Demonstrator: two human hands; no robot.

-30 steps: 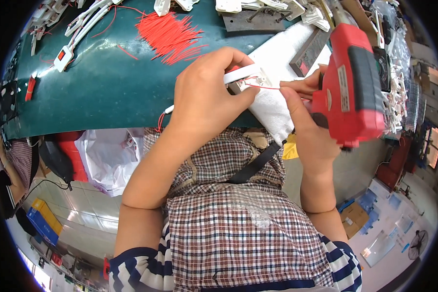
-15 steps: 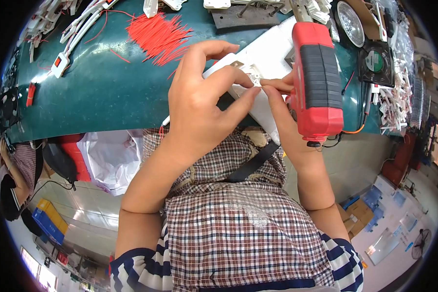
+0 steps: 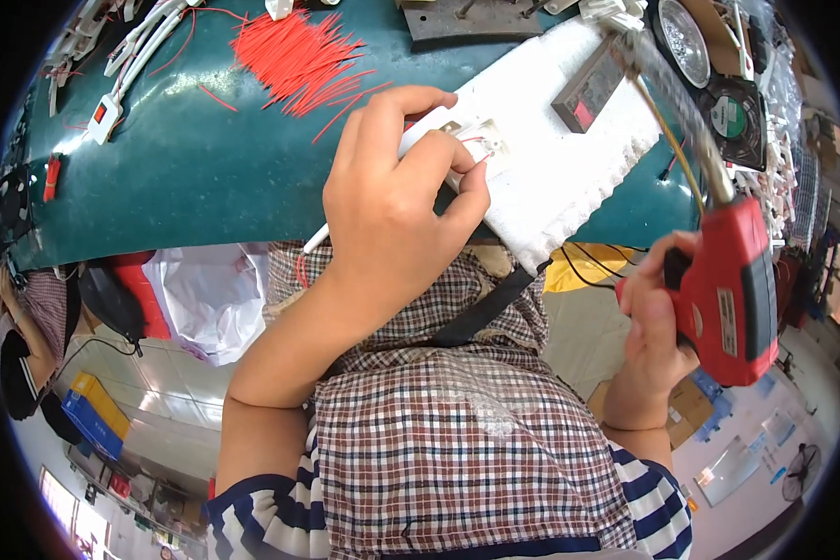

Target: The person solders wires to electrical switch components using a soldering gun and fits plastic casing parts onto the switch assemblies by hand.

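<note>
My left hand is closed around a small white plastic housing, thumb and forefinger at its near end. A short length of red wire shows by the fingertips; its ends are too small to make out. The housing lies over a white foam pad. From under the hand a thin white rod sticks out, with red wire hanging near it. My right hand grips a red and black soldering gun off the table's front edge, its long metal tip pointing up and away, blurred, with a yellowish tube beside it.
A pile of cut red wires lies on the green table. A dark metal block rests on the foam pad. At the right stand a black fan and a round metal dish. White switch assemblies lie far left.
My right hand has drawn away from the housing, moving right and toward me, and swung the soldering gun upright. The left hand has stayed, its thumb slightly drawn in.
</note>
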